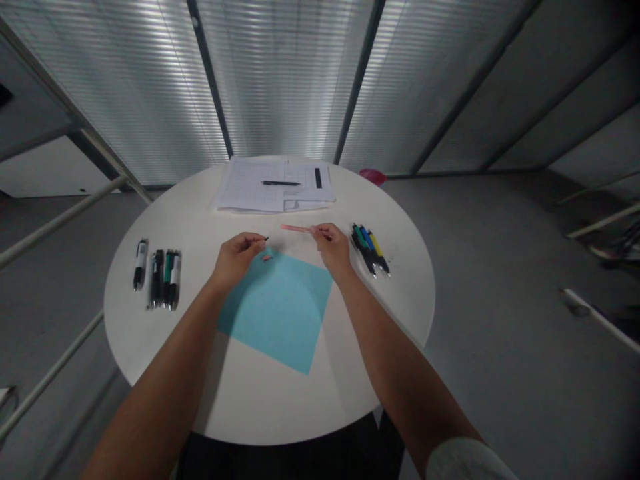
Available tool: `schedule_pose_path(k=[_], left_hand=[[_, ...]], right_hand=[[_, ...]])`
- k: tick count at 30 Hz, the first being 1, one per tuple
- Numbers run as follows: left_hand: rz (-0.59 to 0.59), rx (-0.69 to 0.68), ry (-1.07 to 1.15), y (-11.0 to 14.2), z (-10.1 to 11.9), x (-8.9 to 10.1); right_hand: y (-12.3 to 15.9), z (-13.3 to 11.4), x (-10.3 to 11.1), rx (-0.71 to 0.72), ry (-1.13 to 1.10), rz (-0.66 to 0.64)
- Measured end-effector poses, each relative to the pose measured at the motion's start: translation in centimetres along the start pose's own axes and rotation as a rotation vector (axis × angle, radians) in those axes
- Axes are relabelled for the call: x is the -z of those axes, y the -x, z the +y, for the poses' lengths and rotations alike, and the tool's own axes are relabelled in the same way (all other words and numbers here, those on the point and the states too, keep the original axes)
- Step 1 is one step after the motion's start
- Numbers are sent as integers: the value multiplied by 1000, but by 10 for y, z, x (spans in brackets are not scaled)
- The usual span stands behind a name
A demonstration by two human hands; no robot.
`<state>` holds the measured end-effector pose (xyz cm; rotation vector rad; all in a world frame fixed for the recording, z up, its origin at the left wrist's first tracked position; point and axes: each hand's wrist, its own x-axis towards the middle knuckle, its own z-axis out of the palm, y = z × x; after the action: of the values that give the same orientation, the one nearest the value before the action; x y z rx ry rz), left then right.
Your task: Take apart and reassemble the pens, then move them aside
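My left hand (239, 253) is closed in a pinch on a small dark pen part whose tip pokes out toward the right; a small pink piece (267, 257) lies just below its fingers. My right hand (331, 245) is closed on a pink pen barrel (295, 228), held level and pointing left. Both hands hover over the far corner of a light-blue paper square (277, 310) on the round white table (200, 220).
Several pens (159, 275) lie in a row at the table's left, several coloured pens (371, 247) at the right. A stack of printed sheets (274, 187) with a black pen on top sits at the far edge. A pink object (373, 176) lies on the floor beyond.
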<state>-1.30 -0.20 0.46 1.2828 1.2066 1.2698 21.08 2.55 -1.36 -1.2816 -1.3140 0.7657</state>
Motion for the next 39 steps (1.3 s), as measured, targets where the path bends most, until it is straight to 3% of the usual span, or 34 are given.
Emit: schedule_pose_path(k=[4, 10, 23, 32, 39], left_hand=[[2, 42, 32, 2, 2, 0], [96, 35, 69, 1, 1, 2], [100, 36, 64, 2, 2, 1], [38, 66, -91, 4, 6, -1], [-23, 56, -155, 4, 4, -1]], right_hand=[[1, -3, 2, -31, -96, 8], [1, -2, 2, -49, -222, -7], [2, -14, -1, -304, -864, 64], [4, -16, -4, -444, -840, -121], [12, -19, -9, -382, -785, -324]])
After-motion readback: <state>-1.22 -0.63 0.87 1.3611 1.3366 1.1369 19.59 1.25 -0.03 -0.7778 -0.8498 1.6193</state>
